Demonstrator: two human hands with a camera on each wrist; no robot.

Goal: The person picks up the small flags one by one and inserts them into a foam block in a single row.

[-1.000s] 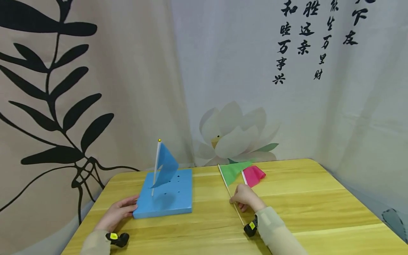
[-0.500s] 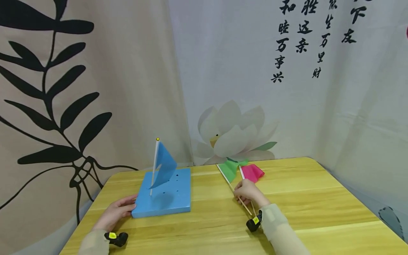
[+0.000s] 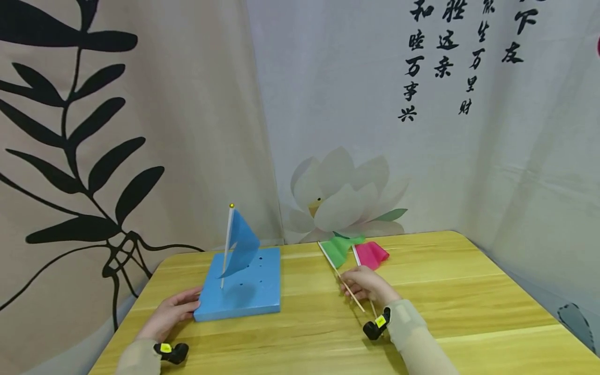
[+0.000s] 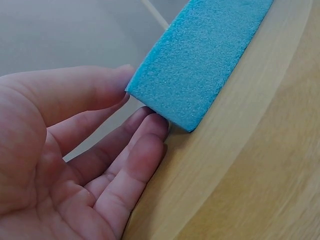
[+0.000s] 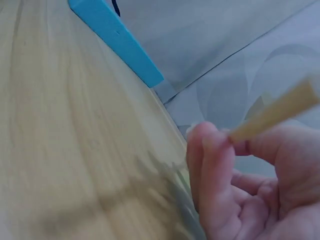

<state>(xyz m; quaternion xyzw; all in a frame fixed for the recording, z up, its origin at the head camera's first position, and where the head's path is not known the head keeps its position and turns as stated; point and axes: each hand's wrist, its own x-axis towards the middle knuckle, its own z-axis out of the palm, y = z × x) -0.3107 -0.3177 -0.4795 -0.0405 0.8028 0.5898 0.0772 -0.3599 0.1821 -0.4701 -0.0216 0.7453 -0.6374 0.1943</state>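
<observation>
My left grip (image 3: 171, 314) lies open, fingers touching the blue foam block's (image 3: 253, 291) near-left corner; my right grip (image 3: 367, 285) pinches the green flag's (image 3: 339, 249) stick above the desk (image 3: 469, 302).

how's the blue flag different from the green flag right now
The blue flag stands upright, its stick planted in the blue foam block; the green flag slants low over the table. No hand touches the blue flag: the left hand rests against the block's corner, while the right hand pinches the green flag's stick. Both are small cloth flags on thin sticks.
</observation>
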